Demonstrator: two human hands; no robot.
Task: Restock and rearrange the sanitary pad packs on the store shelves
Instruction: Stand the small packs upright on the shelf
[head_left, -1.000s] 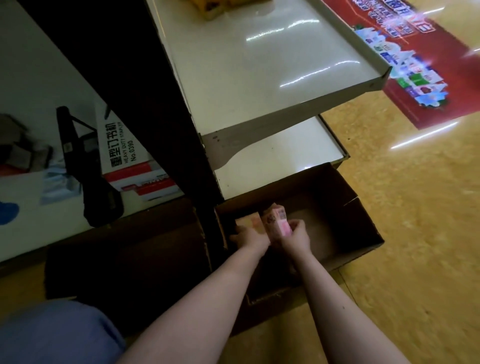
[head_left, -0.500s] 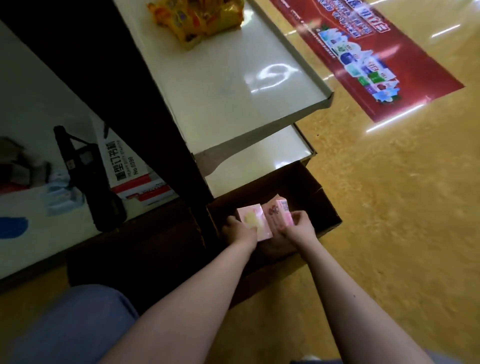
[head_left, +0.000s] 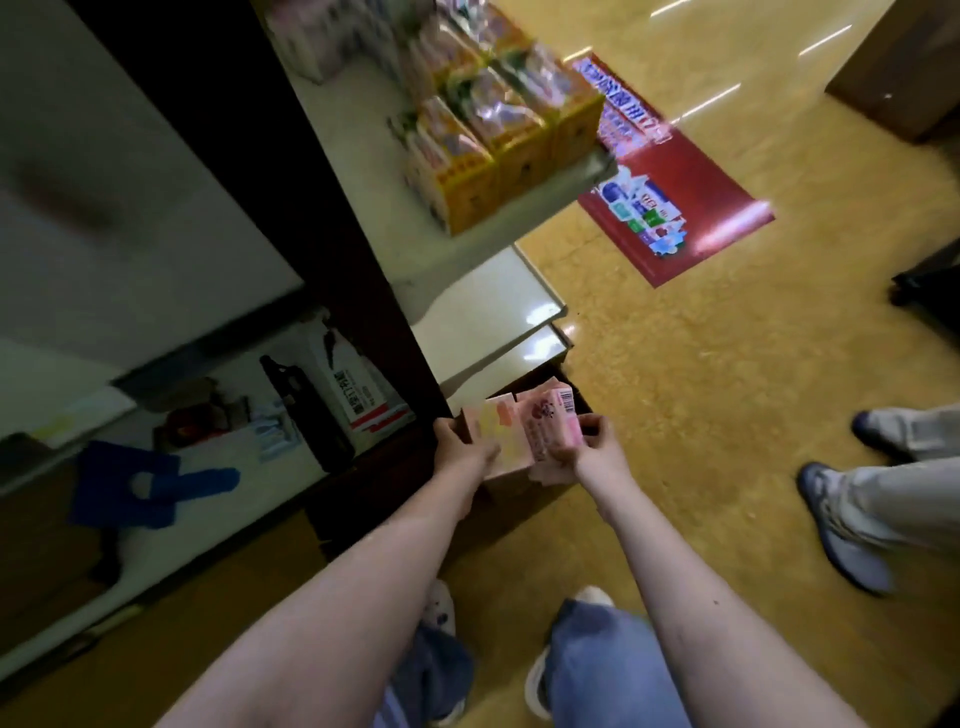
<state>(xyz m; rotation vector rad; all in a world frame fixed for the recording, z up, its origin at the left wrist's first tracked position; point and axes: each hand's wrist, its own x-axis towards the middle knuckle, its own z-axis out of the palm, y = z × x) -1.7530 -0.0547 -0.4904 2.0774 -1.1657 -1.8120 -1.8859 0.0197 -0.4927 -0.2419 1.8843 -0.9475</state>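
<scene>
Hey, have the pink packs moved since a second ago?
Yes. Gripped by the left hand and right hand, the pink packs have come up out of the cardboard box, closer to the bottom shelf.

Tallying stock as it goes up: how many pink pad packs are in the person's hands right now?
2 clearly: a paler pack gripped by the left hand, a barcoded pack by the right hand. More may hide beneath.

pink pad packs (head_left: 524, 431) | several, bunched together, tilted | held above floor, beside lower shelves (head_left: 488, 317)
</scene>
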